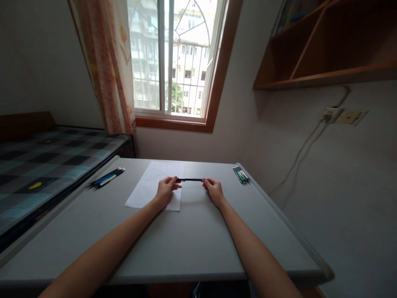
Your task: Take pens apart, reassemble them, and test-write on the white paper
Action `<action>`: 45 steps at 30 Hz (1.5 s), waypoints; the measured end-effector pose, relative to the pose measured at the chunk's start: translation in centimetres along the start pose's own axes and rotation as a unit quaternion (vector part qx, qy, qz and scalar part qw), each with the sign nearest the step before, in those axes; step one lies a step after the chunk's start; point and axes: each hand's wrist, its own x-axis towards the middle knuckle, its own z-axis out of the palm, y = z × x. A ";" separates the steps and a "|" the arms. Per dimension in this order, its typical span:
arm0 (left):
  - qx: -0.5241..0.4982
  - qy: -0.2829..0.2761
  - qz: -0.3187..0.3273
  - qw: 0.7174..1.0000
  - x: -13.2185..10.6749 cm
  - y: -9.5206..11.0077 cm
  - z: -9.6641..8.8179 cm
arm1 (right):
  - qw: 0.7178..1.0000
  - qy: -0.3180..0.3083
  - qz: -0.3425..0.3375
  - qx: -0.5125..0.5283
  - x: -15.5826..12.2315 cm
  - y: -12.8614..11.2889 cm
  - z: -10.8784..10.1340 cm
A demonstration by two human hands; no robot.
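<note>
A black pen [191, 179] is stretched level between both hands, above the table. My left hand [166, 191] pinches its left end, over the right part of a white sheet of paper [149, 190]. At the other end, my right hand [213, 188] pinches the pen between thumb and fingers. Several pens [107, 179], dark, blue and white, lie side by side at the table's left edge. Another row of pens [241, 174], with green, yellow and blue among them, lies near the right edge.
The white table [198, 244] has a raised rim. On the left stands a bed [62, 153] with a checked cover. A curtain [108, 66] hangs beside the window [173, 58]. Wooden shelves [310, 49] and a socket with a cable [331, 115] are on the right wall.
</note>
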 end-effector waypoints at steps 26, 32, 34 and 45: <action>0.059 -0.042 0.005 0.997 -0.3 0.3 0.1 | 0.998 0.031 0.027 0.043 -0.8 -1.4 -0.9; 0.034 -0.041 -0.006 0.999 -0.2 0.2 0.0 | 0.998 0.028 0.039 0.043 -0.9 -1.5 -0.8; 0.025 -0.038 -0.011 0.999 -0.2 0.1 0.0 | 0.998 0.026 0.046 0.043 -1.0 -1.6 -0.8; 0.023 -0.036 -0.006 0.999 -0.1 -0.2 -0.1 | 0.998 0.029 0.046 0.028 -0.8 -1.4 -0.9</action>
